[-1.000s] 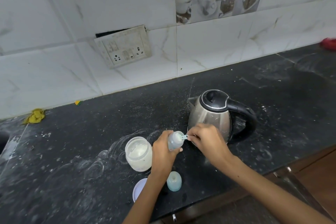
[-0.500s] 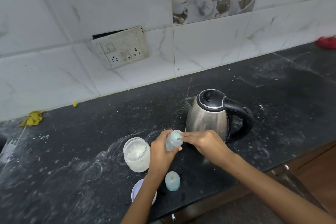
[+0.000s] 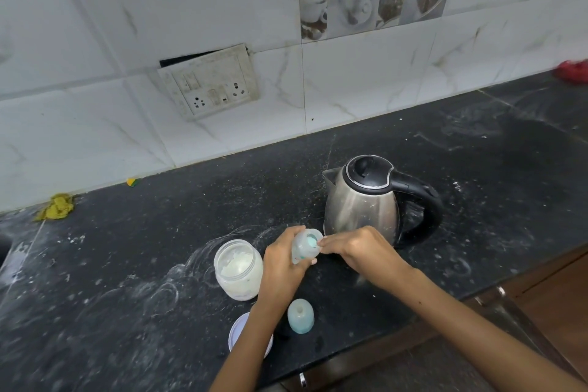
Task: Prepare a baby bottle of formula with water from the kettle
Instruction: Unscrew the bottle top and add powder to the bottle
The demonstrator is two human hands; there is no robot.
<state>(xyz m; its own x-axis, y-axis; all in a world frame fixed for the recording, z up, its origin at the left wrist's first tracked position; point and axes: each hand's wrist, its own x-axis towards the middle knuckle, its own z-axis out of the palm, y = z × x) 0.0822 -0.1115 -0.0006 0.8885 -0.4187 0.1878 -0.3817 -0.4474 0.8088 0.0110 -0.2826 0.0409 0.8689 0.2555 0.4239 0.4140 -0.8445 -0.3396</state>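
Your left hand (image 3: 281, 261) grips the baby bottle (image 3: 304, 246), tilted, above the counter's (image 3: 477, 169) front edge between the formula jar (image 3: 238, 267) and kettle (image 3: 362, 200). Your right hand (image 3: 356, 248) pinches a small scoop at its mouth. Since a second ago the scoop has tipped in: powder is going in, water not yet.

light: soft, even | shadows: faint | edges: wide-angle bowed | focus: slightly soft

1 kettle (image 3: 362, 200), 1 baby bottle (image 3: 304, 245), 1 formula jar (image 3: 238, 267), 1 bottle cap (image 3: 300, 315), 1 jar lid (image 3: 237, 332), 2 hands (image 3: 281, 264) (image 3: 362, 251)
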